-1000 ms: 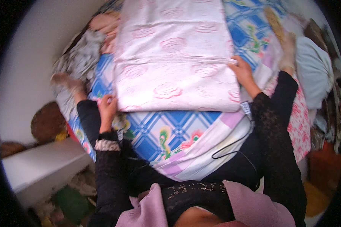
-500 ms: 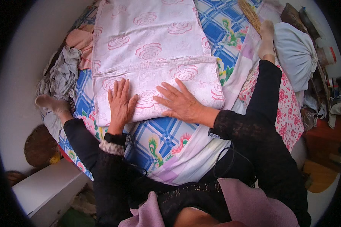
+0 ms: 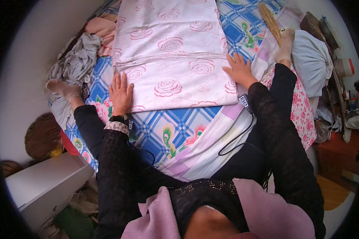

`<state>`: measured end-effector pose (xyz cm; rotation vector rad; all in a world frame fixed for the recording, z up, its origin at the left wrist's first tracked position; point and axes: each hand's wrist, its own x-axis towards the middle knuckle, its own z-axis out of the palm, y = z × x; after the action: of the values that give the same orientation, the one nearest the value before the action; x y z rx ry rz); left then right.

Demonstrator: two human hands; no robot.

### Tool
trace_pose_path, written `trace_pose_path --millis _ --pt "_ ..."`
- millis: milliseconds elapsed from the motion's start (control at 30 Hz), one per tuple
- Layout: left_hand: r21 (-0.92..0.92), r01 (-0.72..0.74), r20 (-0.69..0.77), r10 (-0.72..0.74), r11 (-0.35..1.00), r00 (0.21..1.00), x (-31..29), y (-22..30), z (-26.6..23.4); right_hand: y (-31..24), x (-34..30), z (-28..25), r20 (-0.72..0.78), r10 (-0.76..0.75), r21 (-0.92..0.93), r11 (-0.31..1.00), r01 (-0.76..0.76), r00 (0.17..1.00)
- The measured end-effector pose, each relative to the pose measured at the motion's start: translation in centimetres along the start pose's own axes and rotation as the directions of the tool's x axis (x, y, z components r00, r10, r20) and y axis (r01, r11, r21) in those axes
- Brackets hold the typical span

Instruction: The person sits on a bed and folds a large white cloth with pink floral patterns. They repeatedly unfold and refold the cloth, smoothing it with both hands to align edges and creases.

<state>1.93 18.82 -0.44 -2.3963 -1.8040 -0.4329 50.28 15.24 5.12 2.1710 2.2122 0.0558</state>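
A white cloth with pink rose outlines (image 3: pixel 167 88), perhaps a sheet, lies in a long strip in front of me. Its near end is folded back over itself, and a creased fold edge crosses it. My left hand (image 3: pixel 121 95) rests on the near left edge of the cloth, fingers stretched out and slightly apart. At the right edge, by the fold, my right hand (image 3: pixel 242 71) lies with its fingers spread. Neither hand grips anything. Beneath the cloth is a blue checked bed cover (image 3: pixel 147 131) with bright flower and feather motifs.
My outstretched legs flank the cloth. To the left lie crumpled grey clothes (image 3: pixel 79 55) and a peach cloth (image 3: pixel 101 30). A straw brush (image 3: pixel 269 20) and a pale blue-white bundle (image 3: pixel 312 59) are at the right. A white cabinet (image 3: pixel 48 181) stands at the lower left.
My hands have moved apart, from the middle of the folded part to its left and right edges. The right hand has moved farther away. The folded part looks flatter.
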Motion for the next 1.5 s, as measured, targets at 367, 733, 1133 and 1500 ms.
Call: trace_pose_path --millis 367,733,1133,1500 --pt "-0.686 0.517 0.278 -0.472 0.513 0.837 -6.1 -3.8 -2.2 -10.7 -12.0 -1.0 -0.154 -0.363 -0.003 0.93 0.367 0.919" --pt "-0.744 0.666 0.66 -0.213 -0.052 0.72 -10.0 -0.8 -12.4 -5.2 -14.7 -12.7 -0.328 -0.314 0.042 0.937 0.346 0.891" --pt "-0.459 0.704 0.824 -0.036 0.542 0.566 -17.1 4.9 -13.2 -3.5 -22.6 -6.7 0.365 -0.299 -0.026 0.943 0.331 0.882" --pt "-0.166 0.238 0.799 -0.011 0.957 0.602 -17.8 5.8 -15.3 -3.8 -24.3 -5.5 0.467 -0.411 0.095 0.904 0.418 0.783"
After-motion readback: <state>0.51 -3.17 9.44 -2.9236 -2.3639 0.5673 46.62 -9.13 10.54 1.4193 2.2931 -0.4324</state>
